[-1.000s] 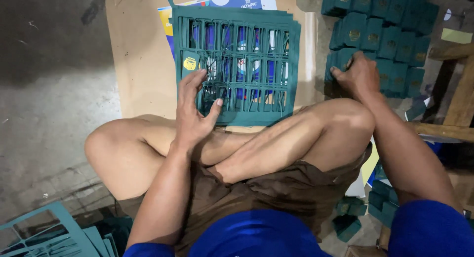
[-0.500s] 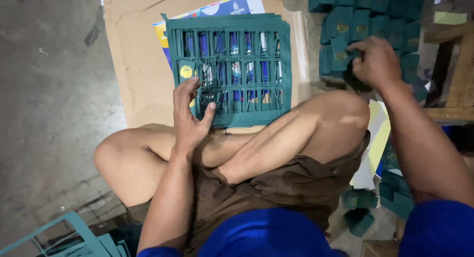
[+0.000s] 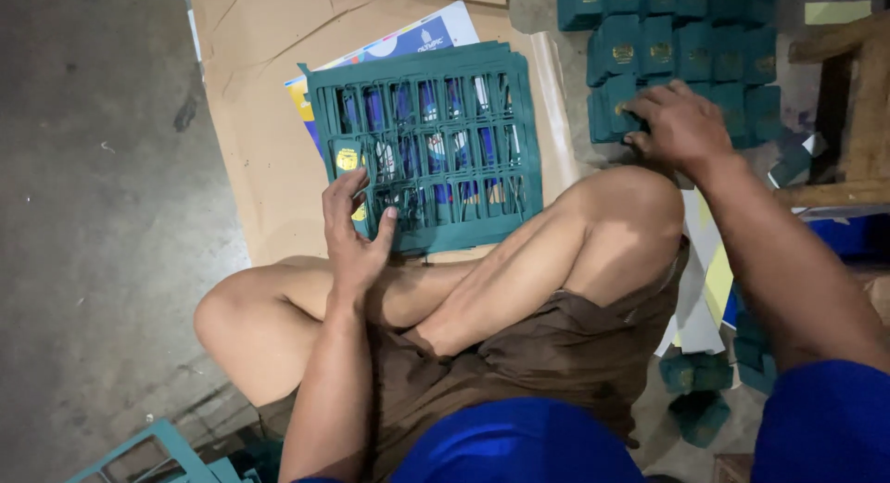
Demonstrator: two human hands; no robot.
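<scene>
Left hand (image 3: 357, 228) lies spread on a teal die-cut card grid (image 3: 422, 145) over cardboard (image 3: 250, 121); right hand (image 3: 681, 126), fingers curled, touches stacked teal cards (image 3: 686, 47).

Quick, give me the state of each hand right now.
Left hand: open, fingers spread on the green die-cut sheet, gripping nothing.
Right hand: curled over the stacks of green cards; whether it grips one cannot be told.
</scene>
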